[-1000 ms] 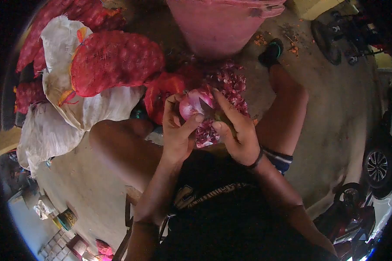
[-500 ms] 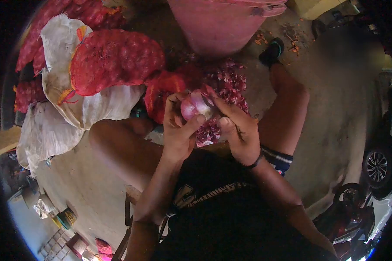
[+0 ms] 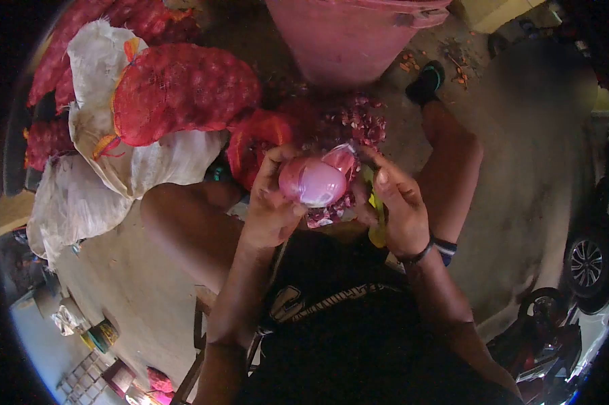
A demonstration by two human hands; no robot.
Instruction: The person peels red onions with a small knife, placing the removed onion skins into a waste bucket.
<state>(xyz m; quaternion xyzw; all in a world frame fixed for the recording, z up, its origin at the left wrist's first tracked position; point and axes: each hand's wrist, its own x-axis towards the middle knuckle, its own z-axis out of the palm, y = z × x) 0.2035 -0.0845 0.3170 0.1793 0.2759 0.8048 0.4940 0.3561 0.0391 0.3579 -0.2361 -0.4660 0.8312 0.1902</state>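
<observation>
A peeled-looking pink onion (image 3: 314, 183) rests in my left hand (image 3: 270, 202), whose fingers and thumb curl round its left side. A flap of darker skin (image 3: 341, 158) stands up at the onion's upper right. My right hand (image 3: 399, 209) is just right of the onion, apart from it, closed on what looks like a yellow-handled knife (image 3: 377, 233). Its blade is blurred and mostly hidden. Below and behind the hands lies a heap of purple onion skins (image 3: 358, 125), with an open red mesh bag (image 3: 243, 145) on its left.
A full red mesh sack of onions (image 3: 186, 88) lies on white woven sacks (image 3: 95, 135) at the left. A large pink bin (image 3: 351, 47) stands ahead. Dry scraps (image 3: 461, 71) lie on the floor near my foot (image 3: 426, 81). A parked vehicle's wheel (image 3: 586, 264) is far right.
My right hand has moved away from the onion to the right, and the yellow handle now shows. The onion has turned, showing a smooth pink side and a raised skin flap.
</observation>
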